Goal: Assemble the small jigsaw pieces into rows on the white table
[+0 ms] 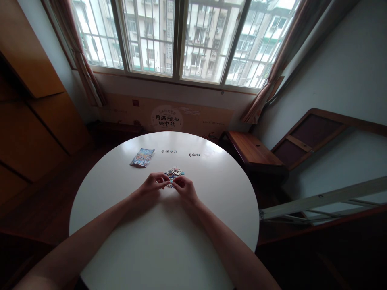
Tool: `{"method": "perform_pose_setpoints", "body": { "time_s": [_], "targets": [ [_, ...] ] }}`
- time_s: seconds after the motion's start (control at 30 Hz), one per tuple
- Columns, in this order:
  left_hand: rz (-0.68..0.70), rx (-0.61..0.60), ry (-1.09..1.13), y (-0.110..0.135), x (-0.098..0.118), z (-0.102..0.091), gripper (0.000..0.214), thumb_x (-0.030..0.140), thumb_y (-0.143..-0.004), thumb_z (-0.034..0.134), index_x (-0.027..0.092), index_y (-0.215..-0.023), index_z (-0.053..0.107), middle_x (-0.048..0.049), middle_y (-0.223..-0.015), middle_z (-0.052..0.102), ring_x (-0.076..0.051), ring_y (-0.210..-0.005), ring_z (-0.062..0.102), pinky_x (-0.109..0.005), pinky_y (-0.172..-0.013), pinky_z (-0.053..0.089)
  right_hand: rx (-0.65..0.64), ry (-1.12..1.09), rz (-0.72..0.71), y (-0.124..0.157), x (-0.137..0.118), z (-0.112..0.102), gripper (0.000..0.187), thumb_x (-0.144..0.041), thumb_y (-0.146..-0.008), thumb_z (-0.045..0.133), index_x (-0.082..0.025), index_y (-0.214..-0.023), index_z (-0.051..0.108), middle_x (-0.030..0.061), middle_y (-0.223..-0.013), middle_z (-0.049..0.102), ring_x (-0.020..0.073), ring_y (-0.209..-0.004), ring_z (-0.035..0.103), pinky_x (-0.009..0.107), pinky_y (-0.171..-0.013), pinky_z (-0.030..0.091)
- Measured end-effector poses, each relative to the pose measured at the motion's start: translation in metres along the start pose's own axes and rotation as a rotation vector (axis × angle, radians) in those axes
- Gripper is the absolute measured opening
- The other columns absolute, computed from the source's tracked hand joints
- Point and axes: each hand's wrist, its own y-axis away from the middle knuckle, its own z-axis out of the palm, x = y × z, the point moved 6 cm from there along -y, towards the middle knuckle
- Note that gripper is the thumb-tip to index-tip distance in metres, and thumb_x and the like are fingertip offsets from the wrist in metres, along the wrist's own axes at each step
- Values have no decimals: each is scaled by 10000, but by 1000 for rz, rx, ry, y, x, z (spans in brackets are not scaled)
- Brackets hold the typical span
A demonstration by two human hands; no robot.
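Note:
A small heap of jigsaw puzzle pieces (175,171) lies near the middle of the round white table (169,241), some face down and pale, others blue and coloured. At its near edge my left hand (156,181) and my right hand (185,187) meet with fingertips pinched. A small light-blue jigsaw puzzle piece (171,181) shows between the fingertips of both hands; its outline is mostly hidden by the fingers.
Beyond the heap lie two short rows of pieces, a left row (168,151) and a right row (194,154). A colourful printed packet (143,157) rests on the table's left. A wooden bench (255,149) stands past the right edge, below the barred window (199,40).

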Motion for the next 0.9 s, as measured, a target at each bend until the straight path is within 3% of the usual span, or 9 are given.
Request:
{"method": "perform_pose_setpoints", "body": {
  "time_s": [0.5,0.67,0.9],
  "targets": [
    [40,13,-36,0,5,-3,265,383,-766,637,121,-806,652,-37,-673,652,-106,-543,585,-200,-512,459,-1,-5,6,-1,0,0,192,-348,-759,646,-157,-785,654,37,-715,643,136,-613,572,237,-579,461],
    [5,123,-96,-4,-6,-23,260,375,-765,623,122,-816,649,-48,-717,663,-111,-543,589,-200,-497,455,23,25,15,-1,0,0,206,-346,-788,600,-151,-797,666,31,-693,634,126,-589,547,222,-548,438],
    [-118,233,-450,-4,-32,-51,244,383,-763,584,173,-811,697,-33,-707,681,-143,-584,593,-227,-536,452,27,12,36,0,-3,1,196,-326,-782,586,-144,-776,658,29,-671,616,123,-578,532,220,-541,429]
  ]
}}
